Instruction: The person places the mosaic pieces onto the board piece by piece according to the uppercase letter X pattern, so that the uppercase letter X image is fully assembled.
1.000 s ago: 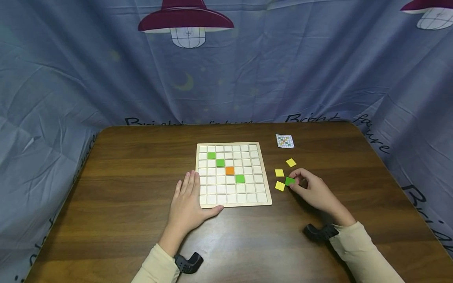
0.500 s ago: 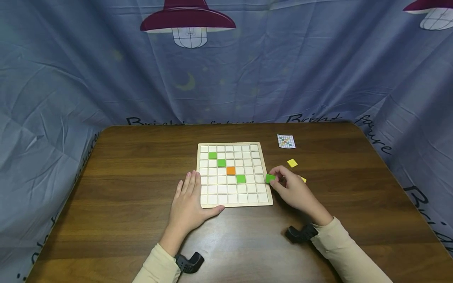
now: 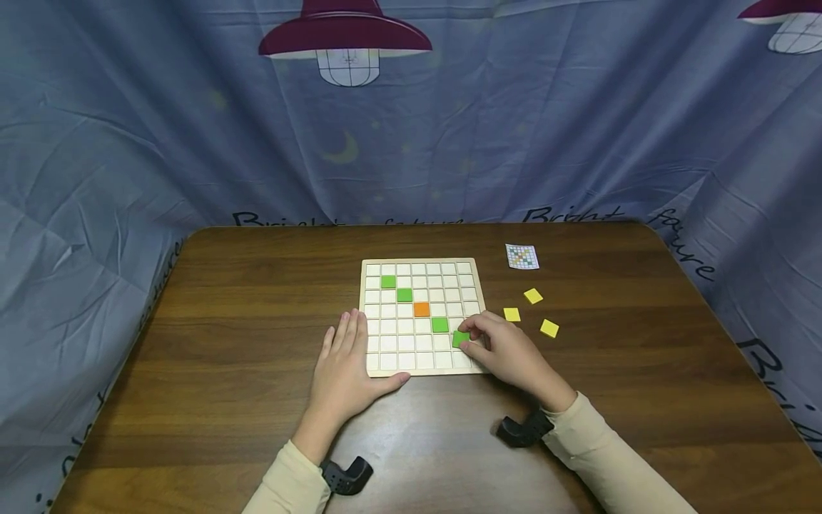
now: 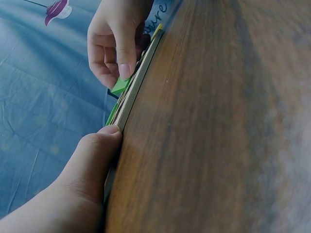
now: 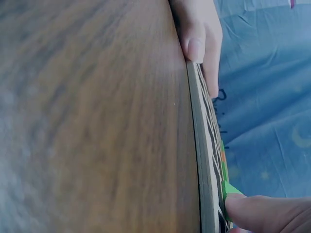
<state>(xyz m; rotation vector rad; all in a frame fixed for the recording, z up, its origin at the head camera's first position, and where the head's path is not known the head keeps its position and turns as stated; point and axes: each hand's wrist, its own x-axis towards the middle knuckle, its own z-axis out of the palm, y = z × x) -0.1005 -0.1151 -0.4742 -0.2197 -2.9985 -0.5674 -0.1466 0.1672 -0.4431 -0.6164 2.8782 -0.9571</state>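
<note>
A pale square board (image 3: 427, 372) with a grid of white cells lies on the table. Two green tiles (image 3: 388, 282) (image 3: 404, 295), an orange tile (image 3: 421, 309) and another green tile (image 3: 439, 325) form a diagonal in it. My right hand (image 3: 514, 353) pinches a further green tile (image 3: 460, 338) between thumb and fingers, over the lower right cells. In the left wrist view, this held tile (image 4: 120, 86) looks tilted at the board's surface. My left hand (image 3: 340, 368) lies flat with straight fingers along the board's left edge, its thumb at the front edge.
Yellow tiles (image 3: 511, 314) (image 3: 533, 295) (image 3: 549, 328) lie on the wooden table (image 3: 212, 321) right of the board. A small card with a coloured grid pattern (image 3: 522, 257) lies behind them. A blue patterned curtain (image 3: 449, 143) hangs at the table's far side.
My right hand has carried the green tile leftward from beside the yellow tiles to over the board. One yellow tile has come into view behind the hand. My left hand stays in place.
</note>
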